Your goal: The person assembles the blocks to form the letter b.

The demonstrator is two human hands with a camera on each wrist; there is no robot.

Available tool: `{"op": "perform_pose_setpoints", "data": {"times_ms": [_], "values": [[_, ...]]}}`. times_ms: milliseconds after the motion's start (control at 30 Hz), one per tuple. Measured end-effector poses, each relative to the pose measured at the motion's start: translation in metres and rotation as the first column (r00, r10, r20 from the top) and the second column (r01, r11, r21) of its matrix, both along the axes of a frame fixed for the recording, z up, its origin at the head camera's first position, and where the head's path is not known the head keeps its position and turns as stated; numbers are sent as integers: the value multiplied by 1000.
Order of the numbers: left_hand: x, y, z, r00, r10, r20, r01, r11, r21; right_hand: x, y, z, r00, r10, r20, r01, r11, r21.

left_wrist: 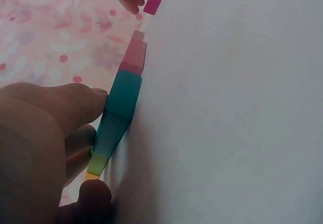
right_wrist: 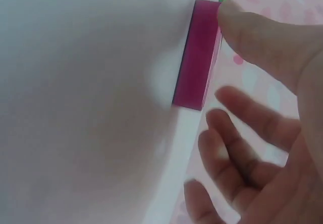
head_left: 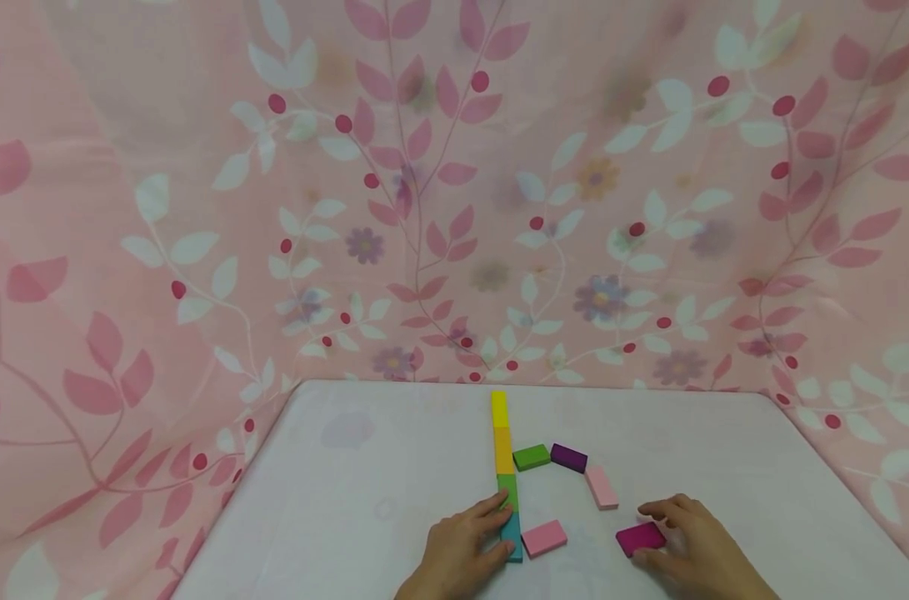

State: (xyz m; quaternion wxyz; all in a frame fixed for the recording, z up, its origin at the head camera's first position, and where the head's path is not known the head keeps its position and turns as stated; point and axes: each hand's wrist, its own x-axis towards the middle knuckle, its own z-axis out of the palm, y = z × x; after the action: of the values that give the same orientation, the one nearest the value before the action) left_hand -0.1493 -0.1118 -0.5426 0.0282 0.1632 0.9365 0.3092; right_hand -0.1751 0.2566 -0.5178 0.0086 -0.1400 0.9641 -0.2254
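Observation:
Flat coloured blocks lie on the white table. My left hand (head_left: 465, 542) rests along the lower part of a straight column, its fingertips on the green block (head_left: 508, 483) and its thumb on the teal block (head_left: 511, 530). An orange block (head_left: 503, 450) and a yellow block (head_left: 500, 408) continue the column away from me. My right hand (head_left: 697, 542) is at the magenta block (head_left: 640, 539). Its thumb (right_wrist: 242, 27) touches one end of that block, while the other fingers stand apart from it in the right wrist view.
Right of the column, a second green block (head_left: 531, 457), a dark purple block (head_left: 569, 457) and a light pink block (head_left: 601, 488) form a curve. Another pink block (head_left: 544, 538) sits beside the teal one. Flowered pink cloth (head_left: 439, 208) hangs behind the table (head_left: 364, 483).

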Motion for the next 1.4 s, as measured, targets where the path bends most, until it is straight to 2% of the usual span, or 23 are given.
{"op": "perform_pose_setpoints", "data": {"times_ms": [167, 267, 400, 700, 933, 1133, 1267, 1400], "values": [[0, 0, 0, 1000, -5, -1, 5, 1000, -7, 1, 4, 1, 996, -84, -15, 84, 996, 30], [-1, 0, 0, 1000, -4, -5, 4, 1000, -8, 0, 4, 1, 991, -130, 10, 130, 991, 44], [-1, 1, 0, 1000, 0, 14, 0, 1000, -1, -1, 2, 1, 986, -155, 60, 152, 987, 42], [-3, 1, 0, 999, 2, 38, -2, 1000, -5, 0, -6, 3, 995, -79, 54, 80, 997, -23], [-3, 1, 1, 999, 3, 32, -3, 1000, -6, -3, -24, 5, 988, -87, 125, 92, 995, -36], [-4, 1, 2, 999, 2, 39, -2, 1000, -6, -3, -33, 7, 991, -46, 124, 51, 998, -38], [-3, 1, 1, 999, 1, 32, -1, 1000, 0, -5, -39, 7, 987, -62, 149, 69, 997, -44], [-2, 1, 0, 1000, -2, 22, 2, 1000, 12, -5, -44, 7, 991, -63, 118, 67, 997, -37]]}}
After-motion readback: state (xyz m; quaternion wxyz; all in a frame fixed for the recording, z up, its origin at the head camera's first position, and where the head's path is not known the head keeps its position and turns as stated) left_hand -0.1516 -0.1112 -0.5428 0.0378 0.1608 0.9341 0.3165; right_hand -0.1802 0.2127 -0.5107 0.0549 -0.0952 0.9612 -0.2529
